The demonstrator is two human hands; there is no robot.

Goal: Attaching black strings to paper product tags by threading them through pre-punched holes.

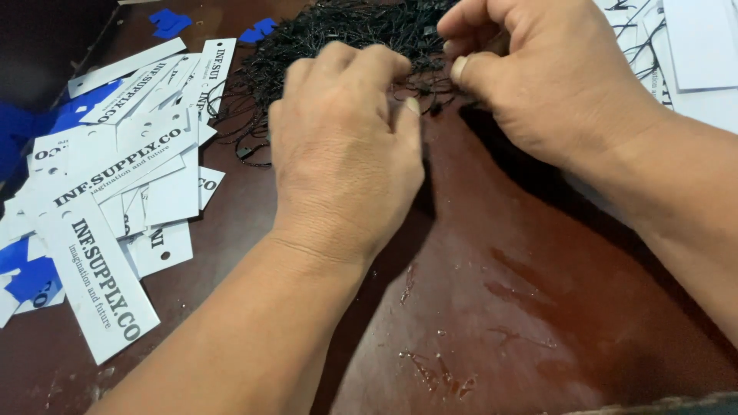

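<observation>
Dark brown counter [492, 307] was strewn at its left edge with loose white tags [115, 177], none seen threaded. At the far edge, the left hand [346, 154] and right hand [538, 84] were pinched on black strings [338, 31].

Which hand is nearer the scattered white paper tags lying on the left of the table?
Left. The left hand sits just right of the white paper tags, fingers in the black string pile. The right hand is farther right.

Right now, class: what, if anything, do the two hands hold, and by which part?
Both the left hand and right hand pinch thin black cords at the tangled pile's near edge.
</observation>
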